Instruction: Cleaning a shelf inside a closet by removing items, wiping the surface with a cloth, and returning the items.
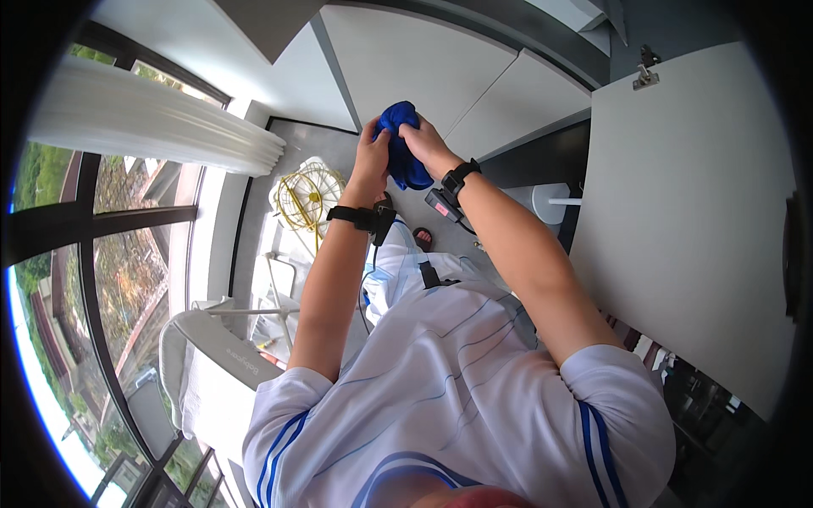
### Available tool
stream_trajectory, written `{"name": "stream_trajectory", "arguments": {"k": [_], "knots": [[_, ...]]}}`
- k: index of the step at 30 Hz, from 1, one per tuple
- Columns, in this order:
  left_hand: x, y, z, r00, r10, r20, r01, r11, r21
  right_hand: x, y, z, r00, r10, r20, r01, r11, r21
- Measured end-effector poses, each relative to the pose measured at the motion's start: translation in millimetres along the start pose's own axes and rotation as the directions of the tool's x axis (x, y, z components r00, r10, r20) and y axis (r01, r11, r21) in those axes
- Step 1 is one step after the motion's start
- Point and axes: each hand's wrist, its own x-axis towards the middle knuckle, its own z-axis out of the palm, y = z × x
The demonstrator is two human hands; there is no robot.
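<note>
A bunched blue cloth point(409, 162) is held up in front of me at arm's length. My left hand point(371, 155) grips its left side, thumb pressed on the fabric. My right hand point(427, 145) grips it from the right, with the thumb pushed into the folds near the top. The cloth's lower end hangs between the two hands. A black strap with a small device point(381, 222) sits on my left wrist, and a similar strap point(460, 180) is on my right wrist.
A white fan with a yellow guard point(311, 197) stands on the floor at the left. Nearer me is a white baby cot point(216, 355) by the windows. White cabinet panels point(419, 51) rise ahead. An open white cabinet door point(686, 209) fills the right side. A curtain point(165, 120) hangs upper left.
</note>
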Motion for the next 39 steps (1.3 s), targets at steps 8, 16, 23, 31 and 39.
{"name": "stream_trajectory", "arguments": {"k": [8,16,23,31,39], "knots": [[-75,-160,-114,0.941,-0.115,-0.319,0.153,0.984,0.096,-63,101,62,0.768,0.561,0.310,-0.553,0.824,-0.122],[-148,-130,-135,0.965,-0.249,-0.081,0.240,0.965,-0.109,-50,146,52,0.876,0.417,0.243,-0.446,0.892,0.075],[-168,-143,-217,0.962,-0.274,-0.002,0.272,0.955,-0.123,-19,-32,34,0.997,0.003,0.078,-0.021,0.974,0.224],[-183,-115,-303,0.962,-0.268,-0.049,0.266,0.963,-0.043,-9,-278,-29,0.668,-0.732,-0.138,0.696,0.679,-0.233],[-208,-103,-370,0.946,-0.285,-0.152,0.281,0.959,-0.049,161,-295,-43,0.542,-0.803,0.248,0.247,-0.129,-0.960]]}}
